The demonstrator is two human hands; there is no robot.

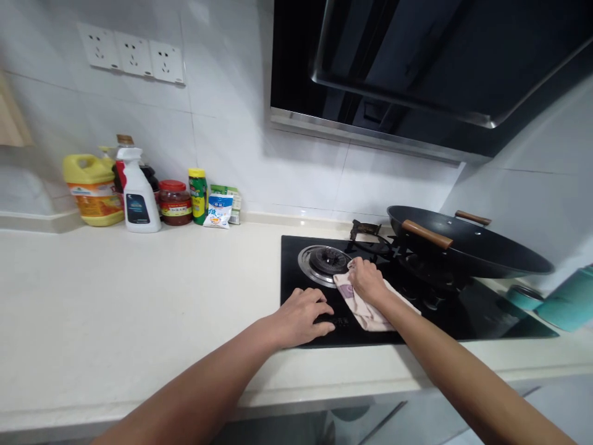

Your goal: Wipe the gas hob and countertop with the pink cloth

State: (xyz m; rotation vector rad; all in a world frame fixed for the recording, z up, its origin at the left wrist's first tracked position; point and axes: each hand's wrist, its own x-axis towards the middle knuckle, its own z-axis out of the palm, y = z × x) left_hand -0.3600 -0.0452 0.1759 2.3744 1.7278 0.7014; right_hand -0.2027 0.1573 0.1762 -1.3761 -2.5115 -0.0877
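Note:
My right hand (367, 280) grips a pale pink cloth (370, 315) with a purple patch, pressing its upper edge against the right rim of the left burner (327, 262). The rest of the cloth spreads over the black glass hob (296, 247). My left hand (303, 316) rests at the hob's front left corner, fingers apart and slightly bent, holding nothing. The burner lies bare, its metal ring showing; a dark pan support (365, 228) sits behind it, away from the ring.
A black wok (486, 244) with wooden handles covers the right burner. A range hood (389, 74) overhangs the hob. Along the back wall stand a yellow jug (95, 191), a white spray bottle (139, 198), a red-lidded jar (175, 204) and a green canister (198, 198).

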